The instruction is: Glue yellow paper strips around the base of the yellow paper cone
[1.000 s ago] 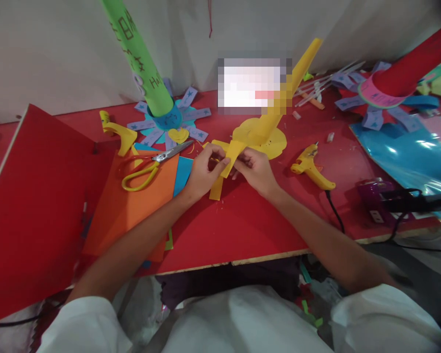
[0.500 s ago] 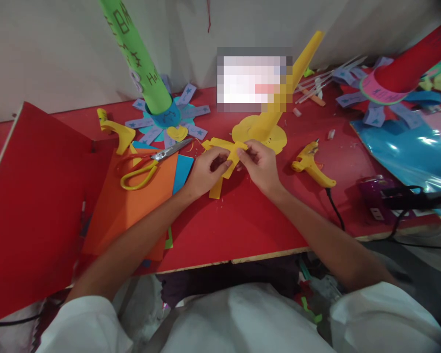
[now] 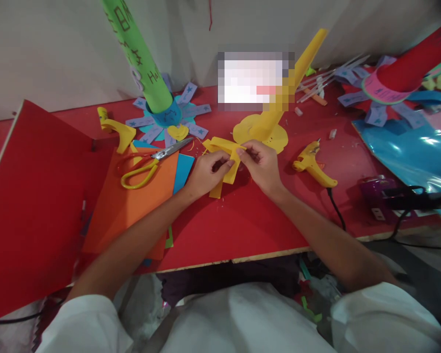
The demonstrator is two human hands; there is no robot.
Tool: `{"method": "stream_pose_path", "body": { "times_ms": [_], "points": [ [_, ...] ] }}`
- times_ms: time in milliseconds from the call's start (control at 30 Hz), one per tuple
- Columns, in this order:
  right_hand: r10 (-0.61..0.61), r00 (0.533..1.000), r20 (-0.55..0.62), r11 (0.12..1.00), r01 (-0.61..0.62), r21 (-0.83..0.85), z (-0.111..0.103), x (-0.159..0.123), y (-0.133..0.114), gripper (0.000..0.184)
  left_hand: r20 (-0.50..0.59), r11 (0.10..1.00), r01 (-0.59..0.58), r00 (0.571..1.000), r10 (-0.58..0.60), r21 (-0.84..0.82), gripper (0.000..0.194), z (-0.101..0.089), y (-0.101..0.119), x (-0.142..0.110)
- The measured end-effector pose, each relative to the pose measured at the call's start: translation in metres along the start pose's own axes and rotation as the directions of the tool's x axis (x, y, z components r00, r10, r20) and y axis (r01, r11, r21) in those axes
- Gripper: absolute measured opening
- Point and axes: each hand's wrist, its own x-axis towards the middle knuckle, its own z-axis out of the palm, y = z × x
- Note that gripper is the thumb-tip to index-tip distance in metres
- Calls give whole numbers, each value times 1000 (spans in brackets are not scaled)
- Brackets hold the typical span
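Between my hands is a folded yellow paper strip (image 3: 231, 171), its short end hanging down. My left hand (image 3: 209, 170) pinches it with thumb and finger from the left. From the right, my right hand (image 3: 260, 163) has its fingers closed on the strip's upper corner. More yellow strips lie under and behind my left hand. Just beyond my hands a yellow paper cone (image 3: 279, 103) rises at a slant from a scalloped yellow paper base (image 3: 244, 128). Scissors (image 3: 143, 171) with red and yellow handles rest on orange paper (image 3: 132, 220) to the left.
A yellow glue gun (image 3: 313, 165) with a black cord lies to the right. A green paper tube (image 3: 143, 59) stands behind on the left, with purple strips round its base. A red paper tube (image 3: 422, 59) leans at the right. A red panel (image 3: 33, 211) stands at the left.
The hanging end of the yellow strip has tilted to point more straight down, and its fold has shifted slightly in my fingers. Both hands stay in nearly the same place.
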Motion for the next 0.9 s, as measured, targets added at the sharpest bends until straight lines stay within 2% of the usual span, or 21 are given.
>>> {"method": "stream_pose_path", "body": {
  "times_ms": [733, 900],
  "points": [
    [4, 1000, 26, 1000, -4, 21, -1, 1, -2, 50, 1, 998, -28, 1000, 28, 48, 31, 0, -1, 0],
    [-21, 999, 46, 996, 24, -82, -1, -2, -3, 51, -25, 1000, -11, 1000, 10, -17, 28, 0, 1, 0]
  ]
}}
